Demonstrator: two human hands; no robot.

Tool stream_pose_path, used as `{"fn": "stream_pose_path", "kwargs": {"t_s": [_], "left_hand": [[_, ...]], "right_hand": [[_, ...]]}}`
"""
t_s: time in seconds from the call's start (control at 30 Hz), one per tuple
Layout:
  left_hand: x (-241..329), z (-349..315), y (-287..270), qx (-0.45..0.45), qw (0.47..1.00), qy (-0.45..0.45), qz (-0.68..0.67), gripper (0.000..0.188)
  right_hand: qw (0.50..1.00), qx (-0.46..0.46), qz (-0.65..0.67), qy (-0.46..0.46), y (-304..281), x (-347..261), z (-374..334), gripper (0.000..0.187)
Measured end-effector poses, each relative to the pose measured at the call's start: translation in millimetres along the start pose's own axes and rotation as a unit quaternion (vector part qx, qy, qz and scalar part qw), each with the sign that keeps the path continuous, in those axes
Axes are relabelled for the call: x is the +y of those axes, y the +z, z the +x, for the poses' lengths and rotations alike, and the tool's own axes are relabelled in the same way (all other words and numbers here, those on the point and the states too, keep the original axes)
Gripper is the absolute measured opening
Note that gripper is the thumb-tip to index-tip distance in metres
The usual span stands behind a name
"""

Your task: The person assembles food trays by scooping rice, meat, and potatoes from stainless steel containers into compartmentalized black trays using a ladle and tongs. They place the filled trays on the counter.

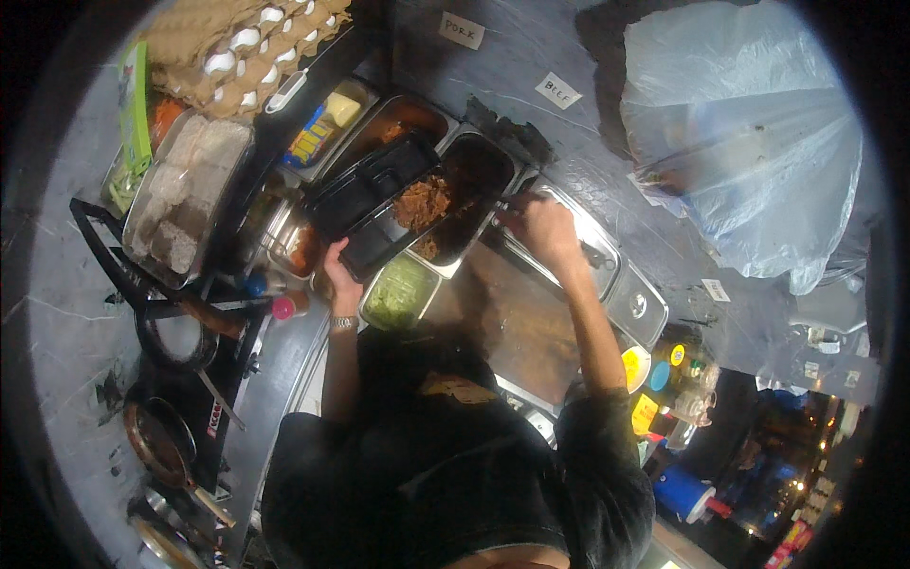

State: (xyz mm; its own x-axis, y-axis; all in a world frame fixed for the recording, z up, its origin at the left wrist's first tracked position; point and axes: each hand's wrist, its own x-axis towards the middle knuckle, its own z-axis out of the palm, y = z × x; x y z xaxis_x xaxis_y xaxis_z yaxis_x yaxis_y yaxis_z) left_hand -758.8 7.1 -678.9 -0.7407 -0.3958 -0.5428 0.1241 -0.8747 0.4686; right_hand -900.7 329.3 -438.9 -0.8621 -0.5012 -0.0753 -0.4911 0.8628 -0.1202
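My left hand (pixel 341 270) grips the near edge of a black compartment food container (pixel 370 190), holding it up over the metal pans. Brown shredded meat (pixel 422 202) shows at the container's right end; whether all of it lies inside, I cannot tell. Right beside it is a deep metal pan (pixel 469 161) with dark contents and more meat. My right hand (pixel 542 230) is closed above the edge of a lidded metal pan (pixel 597 251), to the right of the deep one. What its fingers hold is hidden. Shredded green vegetable (pixel 400 292) fills a pan just below the container.
A flat metal griddle (pixel 531 318) lies in front of me. To the left are a tray of pale food portions (pixel 185 204), an egg carton (pixel 242 57) and frying pans (pixel 161 441). A plastic bag (pixel 744 142) hangs at right, above bottles (pixel 697 394).
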Motion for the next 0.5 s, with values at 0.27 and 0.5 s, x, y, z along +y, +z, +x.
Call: {"fn": "stream_pose_path", "kwargs": {"t_s": [0.27, 0.5], "left_hand": [[-3.5, -13.9, 13.0, -0.035, 0.999, -0.022, 0.007, 0.023], [-7.9, -7.8, 9.4, -0.033, 0.999, -0.030, -0.008, 0.024]], "right_hand": [[1.000, -0.006, -0.007, -0.019, 13.7, -42.5, -14.8, 0.029], [0.996, 0.078, 0.021, 0.026, -60.1, -37.1, -28.2, 0.031]]}}
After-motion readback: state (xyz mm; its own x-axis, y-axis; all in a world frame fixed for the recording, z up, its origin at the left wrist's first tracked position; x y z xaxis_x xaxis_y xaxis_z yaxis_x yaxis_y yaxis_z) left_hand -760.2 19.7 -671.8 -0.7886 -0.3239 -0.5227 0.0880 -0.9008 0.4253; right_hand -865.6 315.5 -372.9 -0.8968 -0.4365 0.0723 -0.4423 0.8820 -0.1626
